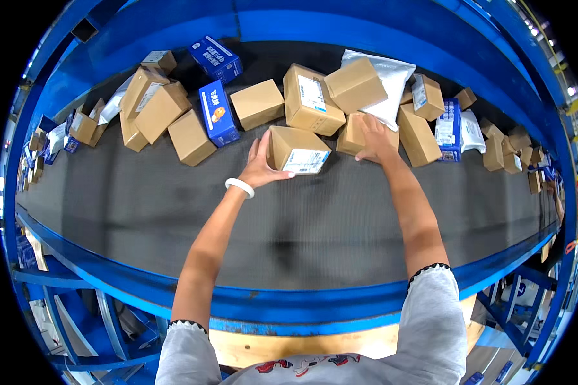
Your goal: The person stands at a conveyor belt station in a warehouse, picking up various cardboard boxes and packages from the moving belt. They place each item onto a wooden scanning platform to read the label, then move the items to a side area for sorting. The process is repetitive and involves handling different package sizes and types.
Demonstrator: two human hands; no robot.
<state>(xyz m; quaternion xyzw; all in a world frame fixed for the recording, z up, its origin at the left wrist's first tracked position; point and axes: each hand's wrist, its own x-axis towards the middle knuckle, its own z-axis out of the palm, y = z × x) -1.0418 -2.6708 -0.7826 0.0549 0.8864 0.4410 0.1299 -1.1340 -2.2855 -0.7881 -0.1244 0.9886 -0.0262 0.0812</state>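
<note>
My left hand (263, 165) grips one end of a brown cardboard box (292, 142), thumb along its lower near edge and fingers up its left side. A white shipping label faces me on that box. To the right, my right hand (376, 140) lies over another cardboard box (349, 137), fingers stretched across its top and thumb toward the near side. Right behind these two stand a larger labelled box (309, 102) and a tilted plain box (356, 85). A white plastic mailer (395, 80) lies partly under the tilted box, above my right hand.
A dark conveyor belt (289, 224) runs across between blue metal side walls (289, 25). Along its far half lie several more cartons, including a blue box with an orange picture (218, 114) and a blue-and-white box (448, 130). A wooden board (302, 344) lies along the near edge.
</note>
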